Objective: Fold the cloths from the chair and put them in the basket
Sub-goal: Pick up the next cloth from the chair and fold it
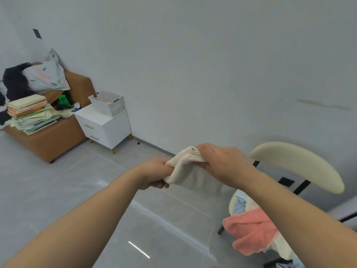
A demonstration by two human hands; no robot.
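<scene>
A cream cloth (pixel 190 172) hangs in the air between both hands at the middle of the view. My left hand (pixel 154 174) grips its lower left corner. My right hand (pixel 220 161) grips its bunched upper edge. A cream chair (pixel 297 165) stands at the right, and on its seat lie a pink cloth (pixel 251 231) and a light blue cloth (pixel 239 206). The white perforated basket (pixel 107 103) sits on a white nightstand (pixel 106 126) at the back left, against the wall.
A brown sofa (pixel 58 136) at the far left carries a stack of books (pixel 31 114), dark clothes and a patterned bag. Grey tiled floor (pixel 77 190) spreads between the chair and the nightstand.
</scene>
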